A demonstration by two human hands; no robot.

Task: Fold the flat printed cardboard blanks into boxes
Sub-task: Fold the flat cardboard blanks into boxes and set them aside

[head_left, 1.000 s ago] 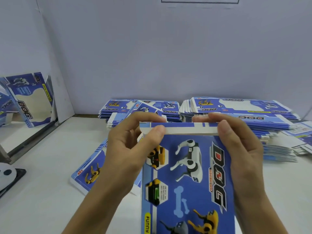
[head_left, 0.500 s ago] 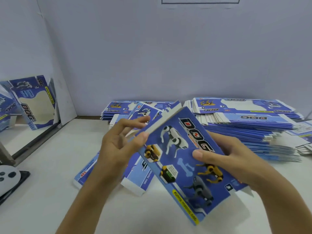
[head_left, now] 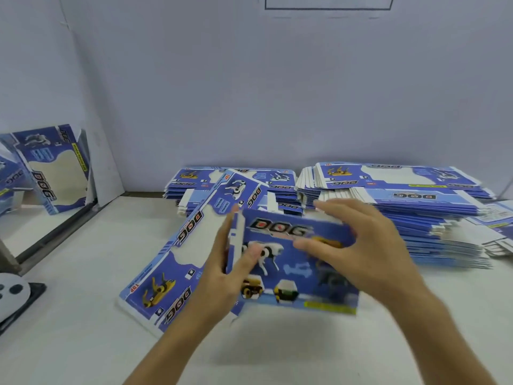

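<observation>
Blue box (head_left: 291, 262) between both hands

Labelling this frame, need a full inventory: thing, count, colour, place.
held box: 1, blue with DOG print, mid-air at centre between both hands, blurred
loose blank: 1, blue and white, flat on the table left of the held box
blank stacks: several, blue and white, far side of the table against the wall; exact count unclear
folded boxes: at least 2, blue, standing far left
device: 1, white with dark dots on a black base, left edge
table: 1, white
wall: pale grey-blue, behind
left hand: 1, grips the box's left end
right hand: 1, on the box's right part, blurred
</observation>
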